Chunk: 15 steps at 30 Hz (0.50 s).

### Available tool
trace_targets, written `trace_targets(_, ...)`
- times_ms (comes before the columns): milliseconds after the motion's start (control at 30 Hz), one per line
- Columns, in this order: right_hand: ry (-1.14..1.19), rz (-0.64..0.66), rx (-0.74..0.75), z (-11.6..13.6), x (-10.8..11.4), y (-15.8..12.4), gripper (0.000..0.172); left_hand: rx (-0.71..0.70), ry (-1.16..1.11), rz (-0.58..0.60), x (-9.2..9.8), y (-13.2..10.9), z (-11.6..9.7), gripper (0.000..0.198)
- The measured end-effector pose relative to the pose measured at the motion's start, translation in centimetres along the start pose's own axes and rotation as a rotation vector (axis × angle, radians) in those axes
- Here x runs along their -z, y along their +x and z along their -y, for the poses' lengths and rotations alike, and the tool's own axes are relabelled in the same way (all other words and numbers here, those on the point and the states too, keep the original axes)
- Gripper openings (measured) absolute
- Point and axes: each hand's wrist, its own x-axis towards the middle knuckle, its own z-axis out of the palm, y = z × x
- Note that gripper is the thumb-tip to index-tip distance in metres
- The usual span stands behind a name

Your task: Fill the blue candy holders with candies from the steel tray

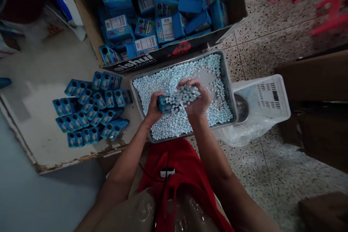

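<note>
My left hand (154, 108) is wrapped round a small blue box (164, 104) over a metal tray (233, 105). Beside it, my right hand (200, 100) is cupped, palm up, and holds a heap of small pale candies (189, 94). Some of these candies lie between the palm and the box, at the box's right end. Under both hands, many loose pale blue and white candies (174, 128) cover much of the tray's bottom. Left of the tray, several small blue boxes (87, 107) lie in a cluster on the table.
A cardboard carton (89, 29) full of blue boxes stands behind the tray. The worn table (40, 123) extends to the left. At the right are a white plastic basket (284, 98), a metal bowl (241, 107) and a clear bag (239, 134). Red plastic furniture (331, 12) stands on the speckled floor.
</note>
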Motion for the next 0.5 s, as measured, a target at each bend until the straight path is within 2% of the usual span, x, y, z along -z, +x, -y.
trace_targets(100, 0.025, 0.043, 0.001, -0.1, -0.1, 0.1, 0.037, 0.059, -0.031, -0.078, 0.5, -0.5, 0.5, 0.092)
trace_targets(233, 0.047, 0.104, 0.043, -0.5, -0.7, -0.5, 0.031, 0.062, -0.033, -0.074, 0.2, -0.7, 0.5, 0.094)
trace_targets(333, -0.022, 0.063, 0.092, -0.9, -1.2, -1.0, 0.029, 0.072, -0.051, -0.133, -0.1, -0.3, 0.6, 0.091)
trace_targets(400, -0.098, 0.038, 0.115, -1.2, -1.4, -1.1, 0.031, 0.044, -0.051, -0.078, 0.0, 0.1, 0.8, 0.09)
trace_targets(467, -0.15, 0.073, 0.133, -1.4, -1.4, -1.2, 0.032, 0.028, -0.058, -0.033, 0.3, 0.4, 1.0, 0.089)
trace_targets(500, -0.165, 0.108, 0.136, -1.5, -1.2, -1.3, 0.031, 0.033, -0.065, -0.047, 0.5, 0.4, 1.2, 0.089)
